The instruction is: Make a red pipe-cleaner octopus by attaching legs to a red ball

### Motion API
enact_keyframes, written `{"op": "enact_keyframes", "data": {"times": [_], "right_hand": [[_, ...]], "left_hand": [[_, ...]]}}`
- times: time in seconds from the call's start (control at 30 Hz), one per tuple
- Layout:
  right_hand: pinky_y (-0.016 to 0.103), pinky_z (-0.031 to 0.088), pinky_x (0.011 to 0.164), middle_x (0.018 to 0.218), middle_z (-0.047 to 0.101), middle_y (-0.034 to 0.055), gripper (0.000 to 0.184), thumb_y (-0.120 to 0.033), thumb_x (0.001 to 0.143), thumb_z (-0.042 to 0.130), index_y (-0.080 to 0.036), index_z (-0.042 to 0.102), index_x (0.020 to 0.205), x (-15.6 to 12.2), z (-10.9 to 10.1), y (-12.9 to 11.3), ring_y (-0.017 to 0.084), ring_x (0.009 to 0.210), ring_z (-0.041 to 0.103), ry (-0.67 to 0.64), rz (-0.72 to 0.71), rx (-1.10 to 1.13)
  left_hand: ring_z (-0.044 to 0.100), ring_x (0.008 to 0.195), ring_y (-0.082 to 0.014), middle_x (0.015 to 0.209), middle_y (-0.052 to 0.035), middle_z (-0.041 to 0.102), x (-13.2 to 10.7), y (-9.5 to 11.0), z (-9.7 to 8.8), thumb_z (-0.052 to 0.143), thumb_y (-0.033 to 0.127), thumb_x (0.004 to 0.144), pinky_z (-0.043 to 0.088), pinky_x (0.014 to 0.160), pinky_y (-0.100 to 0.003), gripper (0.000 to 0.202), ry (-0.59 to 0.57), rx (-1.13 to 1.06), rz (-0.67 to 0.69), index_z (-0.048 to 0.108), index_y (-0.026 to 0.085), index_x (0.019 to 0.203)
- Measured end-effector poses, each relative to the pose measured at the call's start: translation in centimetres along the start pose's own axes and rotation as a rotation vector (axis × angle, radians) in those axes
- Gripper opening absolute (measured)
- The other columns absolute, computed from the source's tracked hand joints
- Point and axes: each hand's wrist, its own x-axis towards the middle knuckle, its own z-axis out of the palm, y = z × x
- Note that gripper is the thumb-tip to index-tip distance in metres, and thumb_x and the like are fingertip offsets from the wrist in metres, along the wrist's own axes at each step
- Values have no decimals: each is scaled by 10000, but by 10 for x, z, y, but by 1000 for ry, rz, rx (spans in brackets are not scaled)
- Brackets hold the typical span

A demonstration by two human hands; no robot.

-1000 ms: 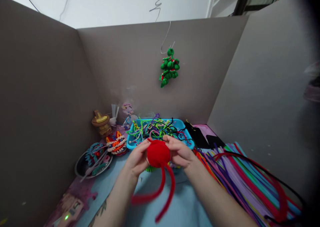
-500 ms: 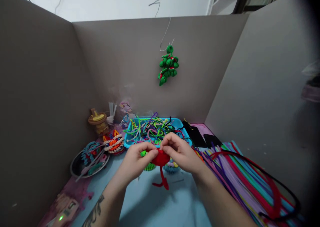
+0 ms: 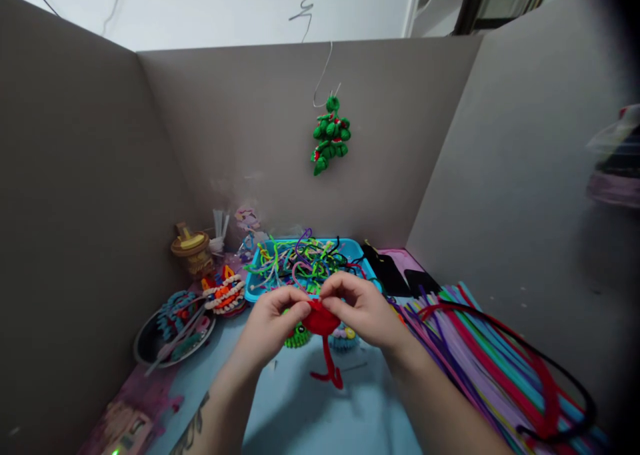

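A red pipe-cleaner piece (image 3: 321, 319) is held up between my two hands over the light blue table mat (image 3: 285, 401). It has a rounded body, with a thin red stem hanging down and bending at its end. My left hand (image 3: 280, 318) pinches its upper left edge between thumb and fingertips. On the upper right edge, my right hand (image 3: 357, 308) pinches it the same way. Just behind it sit a green fuzzy figure (image 3: 297, 335) and a light blue one (image 3: 345, 337) with yellow bits, both partly hidden.
A blue tray (image 3: 253, 285) of tangled pipe-cleaner scraps stands at the back. Long coloured pipe cleaners (image 3: 495, 355) lie to the right. A metal bowl (image 3: 143, 348) and an orange-and-white fuzzy piece (image 3: 223, 291) stand left. A green ornament (image 3: 331, 135) hangs before the grey back panel (image 3: 240, 121).
My hands keep their pinch on the red piece, and its hanging stem has swung slightly right and down. The whole view has shifted a little.
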Motion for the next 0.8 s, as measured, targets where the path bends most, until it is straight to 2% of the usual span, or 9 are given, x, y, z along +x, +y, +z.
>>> {"op": "enact_keyframes", "data": {"times": [0.13,0.33,0.53,0.8], "right_hand": [[273,438,705,762,615,13,64,-141,770,599,-186,628,735,1,-1,-7,138,746,571,-51,-71,-77],[244,428,635,724,600,-21,121,-100,694,645,-188,576,739,-1,1,-8,120,682,547,-80,107,-120],[218,415,592,703,552,-38,136,-91,694,588,-196,523,750,-3,4,-8,103,638,516,-28,88,-137],[227,398,575,667,545,-28,122,-89,695,524,-205,499,727,-5,17,-10,119,618,515,136,-5,-396]], "left_hand": [[580,687,-156,701,-31,661,-1,5,2,597,236,768,442,675,-263,117,97,221,148,670,165,710],[593,700,-164,690,-33,680,-4,8,3,585,174,781,453,684,-274,115,110,363,390,674,186,709],[598,697,-150,714,-21,681,-8,9,2,577,159,815,452,670,-258,115,72,460,377,665,187,747],[612,698,-152,719,-13,680,-12,12,6,574,187,828,454,667,-253,101,166,590,385,652,187,765]]}}
